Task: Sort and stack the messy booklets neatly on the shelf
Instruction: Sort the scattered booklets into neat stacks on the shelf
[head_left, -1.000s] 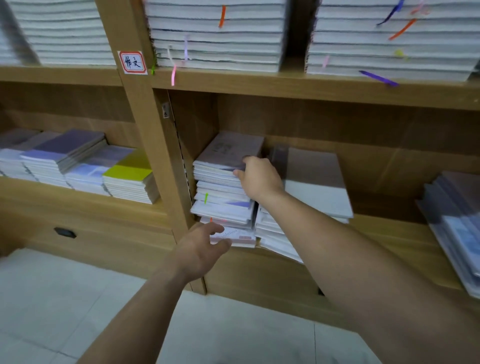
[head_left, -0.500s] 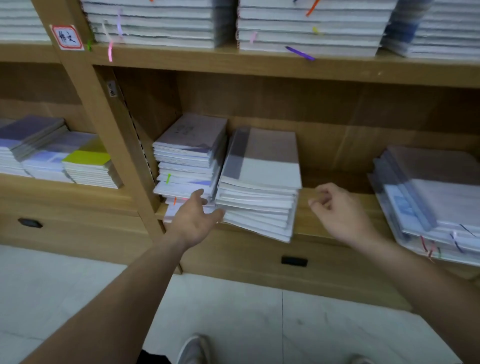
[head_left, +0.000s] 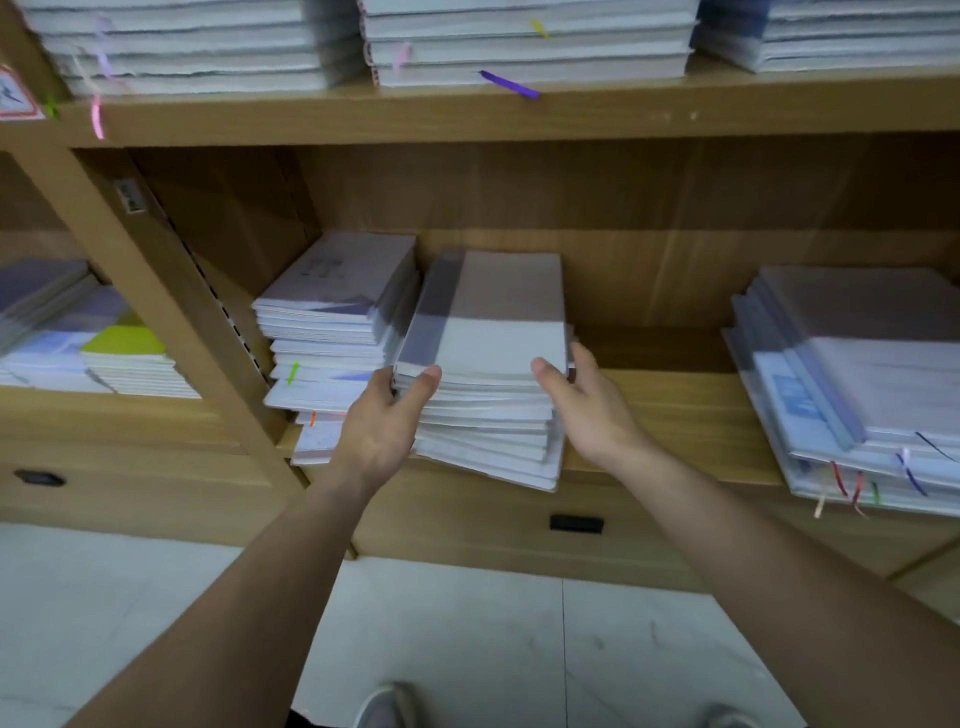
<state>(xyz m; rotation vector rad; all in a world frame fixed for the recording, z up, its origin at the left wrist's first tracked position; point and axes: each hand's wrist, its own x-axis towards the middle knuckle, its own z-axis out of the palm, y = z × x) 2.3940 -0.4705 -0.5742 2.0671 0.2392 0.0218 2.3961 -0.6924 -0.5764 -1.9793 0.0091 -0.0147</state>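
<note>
A fanned, untidy stack of white booklets (head_left: 488, 317) with a grey-and-white top cover sits in the middle bay of the wooden shelf (head_left: 670, 415), its lower booklets overhanging the front edge. My left hand (head_left: 382, 431) grips the stack's left front corner, thumb on the top cover. My right hand (head_left: 584, 405) holds the right front corner, thumb on top and fingers round the side. Just to the left stands a second uneven stack (head_left: 332, 332) with coloured tabs sticking out.
A third slanting pile (head_left: 852, 384) with ribbon markers lies at the right of the same shelf. Stacks with a yellow-green cover (head_left: 124, 343) fill the left bay beyond the upright post (head_left: 156, 312). Thick paper piles (head_left: 519, 47) load the shelf above. Below is tiled floor (head_left: 467, 649).
The view has closed in on the middle stack. My right hand moved left from the bare shelf onto its right corner. My left hand shifted right onto its left corner.
</note>
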